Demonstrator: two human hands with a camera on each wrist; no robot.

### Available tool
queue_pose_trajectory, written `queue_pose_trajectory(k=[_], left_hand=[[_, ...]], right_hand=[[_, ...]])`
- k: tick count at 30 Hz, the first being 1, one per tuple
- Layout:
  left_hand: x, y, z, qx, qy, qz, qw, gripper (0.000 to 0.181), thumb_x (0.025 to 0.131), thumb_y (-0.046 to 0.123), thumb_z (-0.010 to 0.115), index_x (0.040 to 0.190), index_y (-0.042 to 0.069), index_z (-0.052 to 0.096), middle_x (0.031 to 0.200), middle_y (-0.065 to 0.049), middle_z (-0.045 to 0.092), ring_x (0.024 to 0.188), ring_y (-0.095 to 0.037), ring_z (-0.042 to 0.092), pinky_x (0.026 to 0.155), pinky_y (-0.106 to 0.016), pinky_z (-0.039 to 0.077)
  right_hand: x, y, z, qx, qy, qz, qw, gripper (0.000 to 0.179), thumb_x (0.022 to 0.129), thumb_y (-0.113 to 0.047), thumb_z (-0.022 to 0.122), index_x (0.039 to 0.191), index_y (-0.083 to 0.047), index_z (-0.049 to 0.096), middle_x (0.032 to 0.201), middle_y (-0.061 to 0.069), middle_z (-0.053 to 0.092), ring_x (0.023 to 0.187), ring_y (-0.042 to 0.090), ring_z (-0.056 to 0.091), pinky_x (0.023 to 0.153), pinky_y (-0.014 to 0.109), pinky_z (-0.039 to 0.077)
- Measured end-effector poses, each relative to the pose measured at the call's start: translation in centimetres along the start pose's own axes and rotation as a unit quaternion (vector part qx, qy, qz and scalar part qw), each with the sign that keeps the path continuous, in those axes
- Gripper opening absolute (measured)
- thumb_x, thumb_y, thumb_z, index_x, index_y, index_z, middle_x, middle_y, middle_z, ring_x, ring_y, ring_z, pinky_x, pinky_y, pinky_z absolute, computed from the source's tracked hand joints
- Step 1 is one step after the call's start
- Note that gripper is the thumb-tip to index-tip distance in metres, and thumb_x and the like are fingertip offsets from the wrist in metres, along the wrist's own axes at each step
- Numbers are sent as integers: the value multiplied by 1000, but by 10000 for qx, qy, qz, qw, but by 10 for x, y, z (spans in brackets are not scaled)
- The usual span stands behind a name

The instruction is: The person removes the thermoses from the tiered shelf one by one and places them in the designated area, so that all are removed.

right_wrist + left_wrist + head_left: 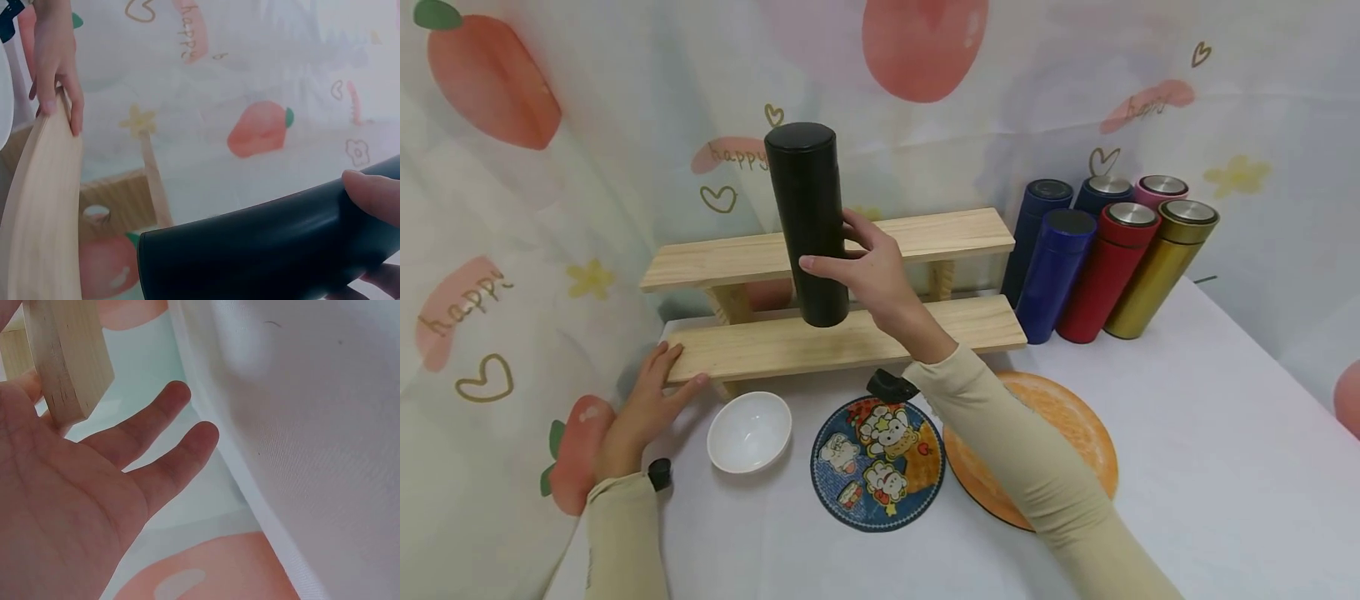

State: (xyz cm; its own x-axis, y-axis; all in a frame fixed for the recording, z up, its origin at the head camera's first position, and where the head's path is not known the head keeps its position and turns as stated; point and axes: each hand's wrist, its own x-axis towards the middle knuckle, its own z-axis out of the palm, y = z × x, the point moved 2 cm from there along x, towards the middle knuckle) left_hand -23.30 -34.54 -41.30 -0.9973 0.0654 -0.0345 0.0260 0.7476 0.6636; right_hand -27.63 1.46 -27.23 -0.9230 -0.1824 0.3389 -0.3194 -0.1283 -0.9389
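My right hand [874, 271] grips a black thermos [808, 208] around its lower half, thumb on the near side. The thermos is nearly upright, raised in front of a two-tier wooden shelf [760, 348]. In the right wrist view the thermos [262, 250] crosses the lower right, with the thumb and some fingertips on it. My left hand [651, 408] holds the left end of the lower shelf board, thumb in front and fingers behind. The left wrist view shows the board end [69, 362] by the palm, with two fingers stretched out beyond it.
Several thermoses stand right of the shelf, including a blue one [1055, 275], a red one [1107, 273] and a gold one [1161, 271]. In front lie a white bowl [749, 433], a round cartoon mat [877, 467] and an orange round mat [1082, 425]. A printed curtain [925, 158] hangs behind.
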Motion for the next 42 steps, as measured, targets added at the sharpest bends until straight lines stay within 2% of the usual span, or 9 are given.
queue_pose_trajectory(k=[12, 20, 28, 42], left_hand=[[0, -1, 0, 32, 76, 134, 9999, 90, 108, 40, 65, 167, -5, 16, 173, -32, -3, 156, -58, 6, 120, -75, 17], [-4, -1, 0, 42, 16, 104, 9999, 91, 107, 42, 64, 167, -5, 14, 173, -33, -4, 155, -60, 6, 119, -77, 17], [-2, 0, 1, 41, -3, 100, 9999, 92, 108, 44, 63, 167, -5, 14, 173, -33, -4, 156, -60, 5, 119, -78, 15], [-3, -1, 2, 62, -26, 97, 9999, 93, 108, 45, 63, 168, -4, 12, 174, -31, -6, 156, -59, 5, 118, -78, 16]], right_hand=[[-19, 7, -47, -228, 350, 186, 9990, 72, 91, -10, 84, 157, -11, 54, 146, 13, 60, 123, 35, 65, 109, 56, 50], [-32, 9, -79, -516, 548, 426, 9963, 77, 93, -12, 83, 162, -13, 48, 153, 13, 56, 130, 35, 61, 110, 58, 48], [-47, 6, -106, -722, 799, 394, 9934, 76, 93, -13, 84, 161, -12, 49, 151, 14, 56, 127, 34, 62, 113, 55, 45], [-72, -1, -146, -1450, 1137, 369, 9822, 75, 94, -18, 83, 161, -12, 49, 150, 14, 58, 127, 35, 62, 111, 61, 45]])
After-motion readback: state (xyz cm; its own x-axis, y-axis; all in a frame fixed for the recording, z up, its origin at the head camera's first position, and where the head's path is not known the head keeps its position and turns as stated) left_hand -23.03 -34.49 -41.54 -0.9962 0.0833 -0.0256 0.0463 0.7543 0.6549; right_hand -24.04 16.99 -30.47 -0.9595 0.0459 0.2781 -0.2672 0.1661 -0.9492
